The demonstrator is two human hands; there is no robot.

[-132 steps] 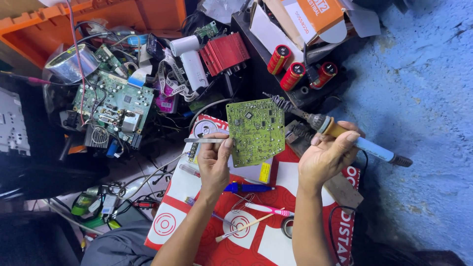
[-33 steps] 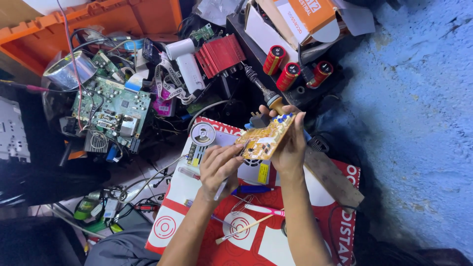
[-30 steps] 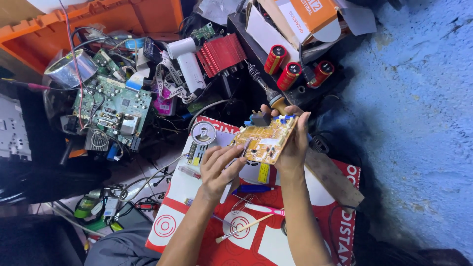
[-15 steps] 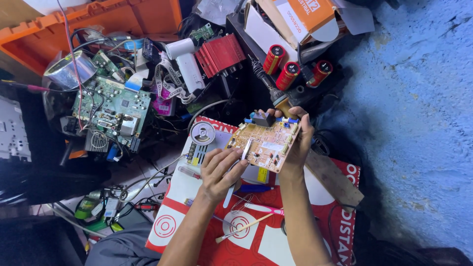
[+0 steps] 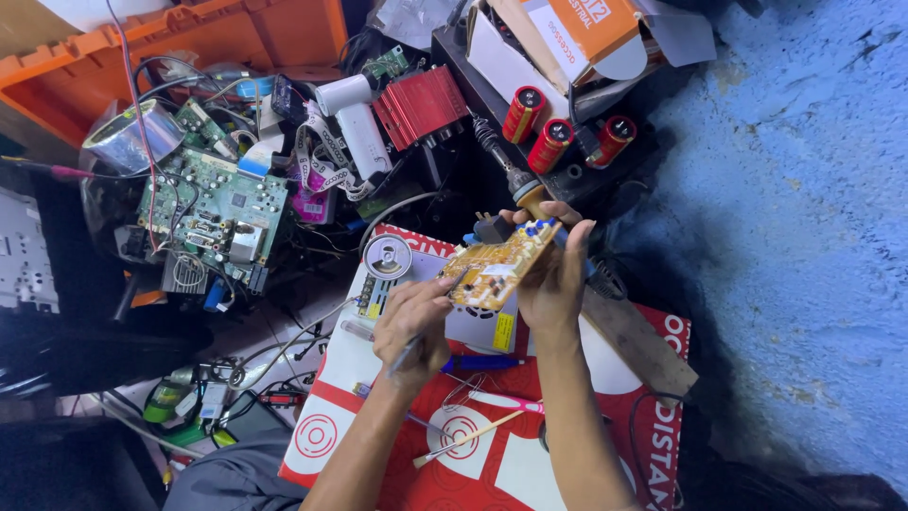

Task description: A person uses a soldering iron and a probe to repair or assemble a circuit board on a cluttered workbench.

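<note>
My right hand holds a small yellow-tan circuit board by its right edge, tilted with its component side up, and also grips a soldering iron whose dark tip points up and away behind the board. My left hand sits just left of and below the board, fingers closed on a thin grey tool, tweezers or a probe. Both hands hover over a red and white printed sheet.
A green circuit board lies at the left amid wires. Red capacitors, a red finned block, a solder spool, an orange crate, a blue pen and a brush surround the hands. A blue wall is at right.
Earlier my left hand held a green board while the right held only the iron. Now the right hand holds a yellow board with the iron, tilting it flatter; the left hand dropped lower.
</note>
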